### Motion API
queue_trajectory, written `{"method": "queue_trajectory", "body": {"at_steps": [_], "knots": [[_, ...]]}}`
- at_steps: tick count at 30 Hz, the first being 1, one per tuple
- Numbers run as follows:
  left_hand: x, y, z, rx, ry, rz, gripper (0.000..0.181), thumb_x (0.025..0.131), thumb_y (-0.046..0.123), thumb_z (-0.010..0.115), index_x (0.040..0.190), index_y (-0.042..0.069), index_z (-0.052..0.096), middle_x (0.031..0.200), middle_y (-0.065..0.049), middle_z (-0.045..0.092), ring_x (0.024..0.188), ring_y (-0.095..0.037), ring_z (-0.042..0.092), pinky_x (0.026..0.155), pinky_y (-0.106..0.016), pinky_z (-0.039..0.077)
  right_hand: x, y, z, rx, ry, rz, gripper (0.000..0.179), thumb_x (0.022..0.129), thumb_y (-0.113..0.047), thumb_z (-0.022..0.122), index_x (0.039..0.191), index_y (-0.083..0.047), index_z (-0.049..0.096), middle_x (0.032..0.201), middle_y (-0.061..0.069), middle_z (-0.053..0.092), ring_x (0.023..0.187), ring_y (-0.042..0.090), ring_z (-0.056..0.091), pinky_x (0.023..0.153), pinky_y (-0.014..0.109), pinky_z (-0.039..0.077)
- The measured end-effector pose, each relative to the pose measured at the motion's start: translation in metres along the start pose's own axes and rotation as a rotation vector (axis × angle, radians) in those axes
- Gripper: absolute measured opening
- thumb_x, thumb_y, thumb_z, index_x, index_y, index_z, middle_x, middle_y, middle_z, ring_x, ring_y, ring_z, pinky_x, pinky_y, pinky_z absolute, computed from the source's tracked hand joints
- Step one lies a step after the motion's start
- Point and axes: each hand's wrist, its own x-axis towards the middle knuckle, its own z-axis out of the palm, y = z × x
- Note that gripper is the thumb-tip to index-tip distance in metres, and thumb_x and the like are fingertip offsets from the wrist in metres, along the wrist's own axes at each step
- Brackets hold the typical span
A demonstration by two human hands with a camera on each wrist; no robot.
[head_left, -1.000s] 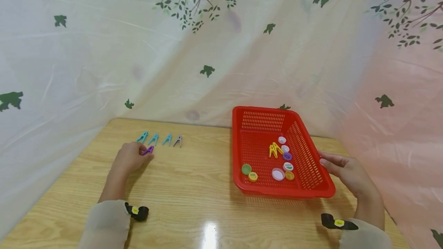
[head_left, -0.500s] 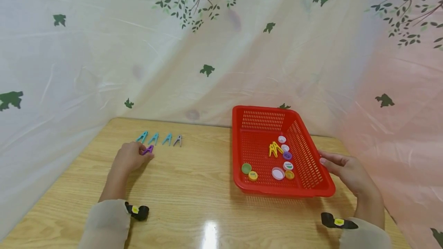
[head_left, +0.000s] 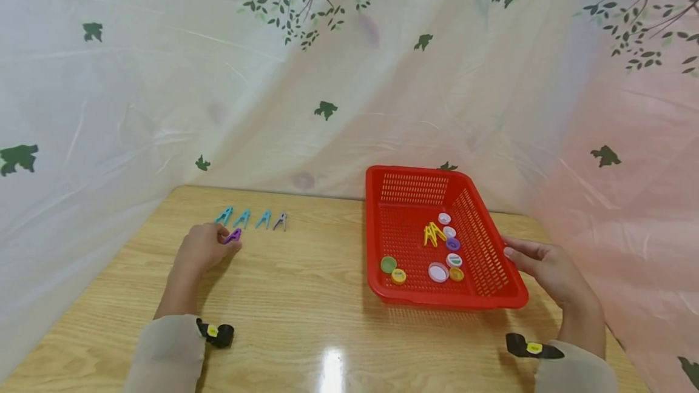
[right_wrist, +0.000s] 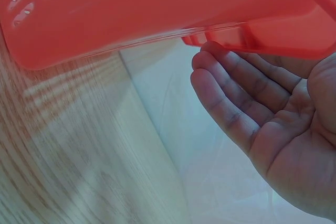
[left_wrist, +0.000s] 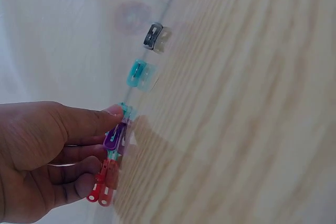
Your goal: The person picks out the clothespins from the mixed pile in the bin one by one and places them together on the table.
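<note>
At the left of the table, my left hand (head_left: 201, 250) pinches a purple clothespin (head_left: 233, 235) between thumb and fingers. Close to its curled lower fingers, the left wrist view shows a red clothespin (left_wrist: 98, 184), which the hand hides from the head view. Behind are three teal clothespins, including one (head_left: 264, 219) beside a grey clothespin (head_left: 280, 221), all in a row. My right hand (head_left: 557, 272) grips the right rim of a red plastic basket (head_left: 377, 229), thumb at the rim, and several fingers (right_wrist: 226, 103) show below it in the right wrist view.
Inside the basket lie yellow clothespins (head_left: 434, 234) and several bottle caps, among them a green cap (head_left: 388, 264), a purple cap (head_left: 452, 244) and a white cap (head_left: 438, 272). A leaf-printed curtain (head_left: 273, 138) hangs behind the wooden table (head_left: 306, 272) and along its sides.
</note>
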Motion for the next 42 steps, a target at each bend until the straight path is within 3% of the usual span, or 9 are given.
{"method": "queue_trajectory", "body": {"at_steps": [3,8,10,16,19,25,32,38,42], "knots": [[-0.001,0.002,-0.003,-0.009,-0.009,-0.001,0.053,0.093,0.032,0.075,0.120,-0.012,0.065,0.107,-0.027,0.070,0.099,-0.045,0.066,0.085,-0.057,0.053,0.000,0.001,0.000,-0.003,0.003,0.005,0.067,0.097,-0.049,0.066,0.151,-0.011,0.051,0.145,0.011,0.059,0.122,0.013,0.057,0.101,0.080,0.028],[-0.003,0.008,-0.009,-0.027,-0.025,-0.004,0.055,0.095,0.032,0.072,0.126,-0.012,0.062,0.116,-0.031,0.067,0.106,-0.048,0.063,0.088,-0.058,0.053,0.000,0.001,0.000,0.000,0.004,-0.001,0.067,0.097,-0.049,0.066,0.150,-0.010,0.052,0.144,0.010,0.060,0.111,-0.001,0.057,0.101,0.081,0.028],[-0.003,0.012,-0.011,-0.026,-0.023,-0.007,0.055,0.096,0.033,0.071,0.127,-0.011,0.062,0.117,-0.031,0.067,0.106,-0.048,0.063,0.088,-0.058,0.052,-0.001,0.000,0.000,0.001,0.003,-0.002,0.067,0.098,-0.048,0.066,0.150,-0.009,0.052,0.144,0.011,0.060,0.110,-0.001,0.058,0.101,0.080,0.028],[-0.001,0.027,-0.016,-0.010,-0.005,0.029,0.053,0.097,0.032,0.069,0.128,-0.010,0.062,0.117,-0.030,0.067,0.105,-0.047,0.064,0.087,-0.058,0.053,-0.003,-0.003,0.001,-0.006,0.013,0.012,0.067,0.098,-0.049,0.065,0.151,-0.009,0.051,0.148,0.016,0.055,0.133,0.036,0.051,0.100,0.080,0.030],[0.001,0.034,-0.017,-0.002,0.012,0.058,0.051,0.097,0.030,0.070,0.128,-0.010,0.063,0.115,-0.029,0.068,0.103,-0.046,0.065,0.085,-0.058,0.053,-0.004,-0.005,0.002,-0.011,0.019,0.014,0.067,0.098,-0.049,0.065,0.150,-0.009,0.051,0.149,0.018,0.053,0.137,0.043,0.046,0.101,0.080,0.030],[0.005,0.048,-0.015,0.026,0.037,0.102,0.047,0.096,0.029,0.071,0.124,-0.009,0.066,0.109,-0.025,0.069,0.097,-0.041,0.066,0.081,-0.055,0.054,-0.003,-0.004,0.004,0.001,0.019,0.020,0.067,0.098,-0.049,0.065,0.151,-0.011,0.051,0.149,0.018,0.054,0.137,0.043,0.046,0.100,0.080,0.031],[0.011,0.066,-0.007,0.030,0.014,0.161,0.045,0.098,0.029,0.069,0.125,-0.007,0.066,0.111,-0.024,0.070,0.100,-0.041,0.067,0.083,-0.056,0.055,-0.002,0.000,0.003,-0.002,0.020,0.019,0.066,0.098,-0.050,0.065,0.151,-0.012,0.052,0.151,0.017,0.052,0.139,0.042,0.045,0.100,0.080,0.030],[0.022,0.090,-0.006,0.018,-0.035,0.235,0.045,0.099,0.031,0.068,0.125,-0.006,0.067,0.111,-0.021,0.070,0.099,-0.035,0.067,0.085,-0.052,0.055,-0.003,-0.001,0.004,-0.002,0.022,0.012,0.065,0.098,-0.049,0.065,0.150,-0.012,0.053,0.149,0.017,0.054,0.138,0.042,0.047,0.100,0.080,0.030],[0.032,0.108,-0.006,0.038,-0.030,0.298,0.041,0.099,0.030,0.068,0.121,-0.004,0.069,0.109,-0.020,0.071,0.098,-0.035,0.067,0.086,-0.053,0.055,-0.004,-0.002,0.004,0.001,0.022,0.011,0.064,0.099,-0.049,0.064,0.150,-0.012,0.053,0.149,0.016,0.055,0.137,0.042,0.047,0.100,0.080,0.030]]}}
